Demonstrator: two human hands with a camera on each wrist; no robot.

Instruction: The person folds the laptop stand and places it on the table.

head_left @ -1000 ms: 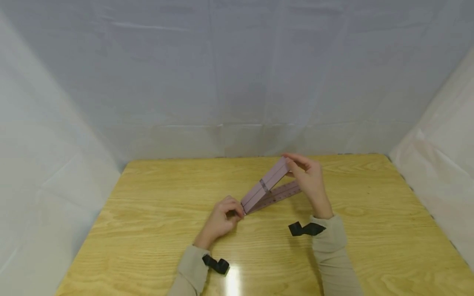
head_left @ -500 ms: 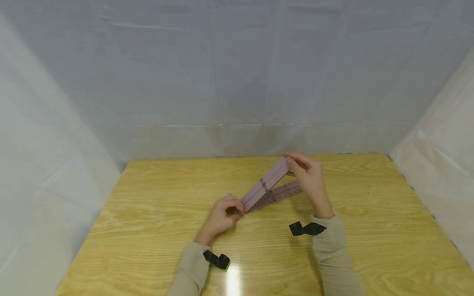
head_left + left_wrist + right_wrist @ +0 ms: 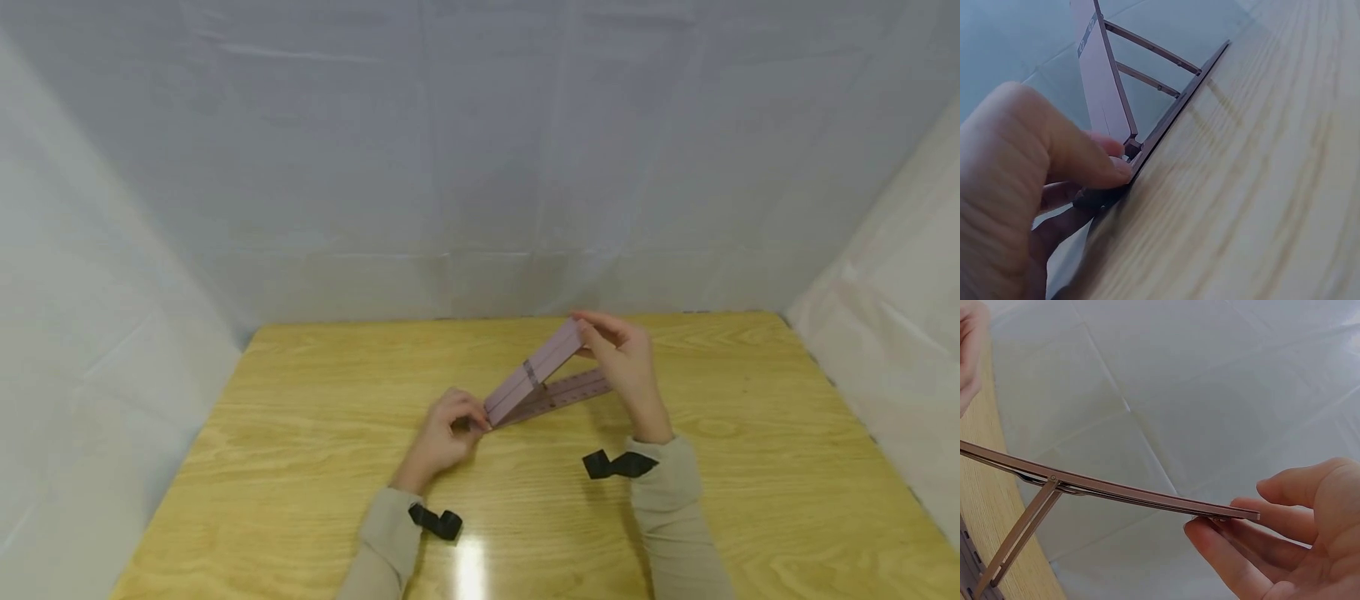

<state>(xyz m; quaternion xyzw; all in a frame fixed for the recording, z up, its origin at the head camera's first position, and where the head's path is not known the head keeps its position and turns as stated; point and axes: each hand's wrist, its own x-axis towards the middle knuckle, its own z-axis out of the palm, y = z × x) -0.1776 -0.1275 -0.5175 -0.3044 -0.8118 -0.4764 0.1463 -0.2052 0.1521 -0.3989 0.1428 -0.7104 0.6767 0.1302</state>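
Note:
A pink folding stand [image 3: 534, 371] rises from the table in a V, its slotted base strip [image 3: 570, 392] lying low and its upper panel tilted up to the right. Two thin support struts [image 3: 1154, 47] join panel and base in the left wrist view. My left hand [image 3: 444, 435] pinches the hinged end, where panel and base meet. With its thumb and fingers, my right hand [image 3: 624, 358] holds the raised far end of the panel. In the right wrist view, fingers [image 3: 1229, 556] lie under that end. The right hand covers the base's far end in the head view.
The stand is on a wooden table [image 3: 315, 375]. Pale plastic sheeting [image 3: 480, 167] hangs behind the table and along both sides. Black straps [image 3: 438, 522] sit on both sleeves at the wrists.
My left hand and the hinged end of the stand have shifted slightly left and away from me. The right hand stays almost in place, still holding the panel's raised end.

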